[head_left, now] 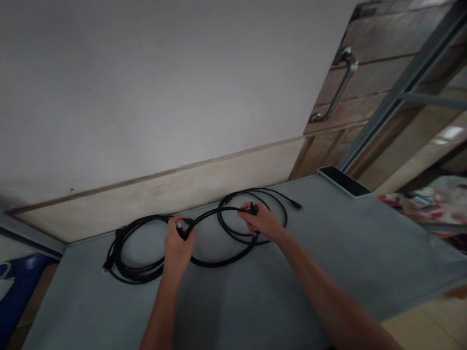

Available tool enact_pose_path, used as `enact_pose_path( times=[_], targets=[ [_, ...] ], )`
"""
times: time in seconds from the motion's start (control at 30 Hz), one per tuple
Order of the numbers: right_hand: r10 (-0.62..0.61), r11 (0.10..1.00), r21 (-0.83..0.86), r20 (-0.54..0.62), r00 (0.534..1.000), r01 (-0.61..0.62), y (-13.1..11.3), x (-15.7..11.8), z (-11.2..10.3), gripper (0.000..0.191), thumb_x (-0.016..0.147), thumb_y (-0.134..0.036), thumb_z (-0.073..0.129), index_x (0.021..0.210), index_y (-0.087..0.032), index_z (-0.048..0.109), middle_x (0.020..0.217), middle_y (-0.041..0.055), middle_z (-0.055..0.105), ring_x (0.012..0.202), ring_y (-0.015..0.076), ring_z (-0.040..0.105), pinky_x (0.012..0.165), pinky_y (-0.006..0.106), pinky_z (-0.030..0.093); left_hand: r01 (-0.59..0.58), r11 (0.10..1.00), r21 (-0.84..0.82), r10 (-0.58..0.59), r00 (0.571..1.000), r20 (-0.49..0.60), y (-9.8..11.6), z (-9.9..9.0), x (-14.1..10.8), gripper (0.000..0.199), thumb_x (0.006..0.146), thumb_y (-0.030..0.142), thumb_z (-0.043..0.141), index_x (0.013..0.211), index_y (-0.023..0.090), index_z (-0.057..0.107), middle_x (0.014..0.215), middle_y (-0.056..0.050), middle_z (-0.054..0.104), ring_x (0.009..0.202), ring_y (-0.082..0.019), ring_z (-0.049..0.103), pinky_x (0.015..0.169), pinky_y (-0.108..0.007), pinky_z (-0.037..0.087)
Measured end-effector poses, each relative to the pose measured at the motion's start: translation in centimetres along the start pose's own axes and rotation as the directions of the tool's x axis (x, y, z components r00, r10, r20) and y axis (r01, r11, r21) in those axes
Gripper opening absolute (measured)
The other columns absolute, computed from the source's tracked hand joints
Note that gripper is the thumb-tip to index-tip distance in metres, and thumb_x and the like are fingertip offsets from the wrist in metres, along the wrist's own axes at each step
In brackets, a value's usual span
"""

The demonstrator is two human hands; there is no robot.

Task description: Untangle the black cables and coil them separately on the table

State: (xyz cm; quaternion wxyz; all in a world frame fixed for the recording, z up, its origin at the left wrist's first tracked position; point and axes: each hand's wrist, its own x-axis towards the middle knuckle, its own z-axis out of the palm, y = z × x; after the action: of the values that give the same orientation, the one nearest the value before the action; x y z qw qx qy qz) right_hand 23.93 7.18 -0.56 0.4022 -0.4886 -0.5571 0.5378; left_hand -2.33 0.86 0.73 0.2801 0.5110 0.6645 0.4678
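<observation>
A coiled black cable [225, 261] makes a loop between my two hands, just over the table. My left hand [177, 244] is closed on the left side of this loop, near a dark plug end. On the loop's right side my right hand [261, 220] is closed too, with a black connector showing at the fingers. Left of my left hand lies a thicker black cable coil [136, 276], one plug sticking out at its left. Behind my right hand rests a thinner black cable coil [285, 214], its loose end pointing right.
The grey table [338, 253] backs onto a pale wall [158, 92]. A phone-like flat dark object [345, 181] lies at the table's back right corner. Metal frame posts stand at both sides. Right of the table are a wooden door [377, 75] and a shelf with plastic bags [463, 200].
</observation>
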Motion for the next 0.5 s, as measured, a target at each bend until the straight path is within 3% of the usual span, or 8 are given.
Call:
enact_pose_path(
  times=[0.17,0.3,0.37,0.5],
  targets=[
    [-0.035,0.999,0.016,-0.018,0.999,0.035,-0.7,-0.1,0.0,0.035,0.070,-0.043,0.075,0.075,-0.022,0.048,0.042,-0.0085,0.045,0.033,0.0092,0.039,0.036,0.025,0.042,-0.073,0.995,0.074,0.085,0.983,-0.164,0.9,-1.3,0.2,0.061,0.068,0.029,0.071,0.125,0.021,0.050,0.068,0.004,0.057,0.062,-0.016,0.058,0.063,-0.028,0.045],
    [-0.012,1.000,0.007,-0.042,0.999,0.013,-0.8,-0.2,0.2,0.039,0.069,-0.047,0.076,0.073,-0.023,0.045,0.042,-0.0091,0.041,0.033,0.0088,0.037,0.034,0.024,0.035,-0.060,0.998,-0.008,0.058,0.986,-0.154,0.9,-1.2,0.2,0.067,0.069,0.030,0.071,0.130,0.022,0.044,0.068,0.005,0.057,0.058,-0.015,0.057,0.059,-0.026,0.044],
    [0.003,1.000,-0.020,-0.026,1.000,-0.003,-0.5,-0.2,0.2,0.041,0.070,-0.050,0.074,0.072,-0.023,0.043,0.041,-0.0094,0.039,0.033,0.0087,0.036,0.034,0.023,0.033,-0.042,0.999,-0.026,0.040,0.995,-0.095,0.6,-0.9,0.2,0.056,0.071,0.031,0.069,0.122,0.022,0.048,0.068,0.006,0.056,0.052,-0.013,0.054,0.055,-0.025,0.043],
    [0.002,0.993,-0.117,0.003,1.000,-0.001,0.2,0.1,0.0,0.044,0.073,-0.054,0.070,0.067,-0.023,0.039,0.039,-0.0088,0.037,0.032,0.0092,0.037,0.036,0.023,0.033,-0.063,0.998,0.031,0.064,0.998,-0.027,0.1,-0.7,0.3,0.023,0.073,0.035,0.067,0.088,0.022,0.054,0.063,0.006,0.052,0.045,-0.010,0.047,0.050,-0.024,0.038]
  ],
)
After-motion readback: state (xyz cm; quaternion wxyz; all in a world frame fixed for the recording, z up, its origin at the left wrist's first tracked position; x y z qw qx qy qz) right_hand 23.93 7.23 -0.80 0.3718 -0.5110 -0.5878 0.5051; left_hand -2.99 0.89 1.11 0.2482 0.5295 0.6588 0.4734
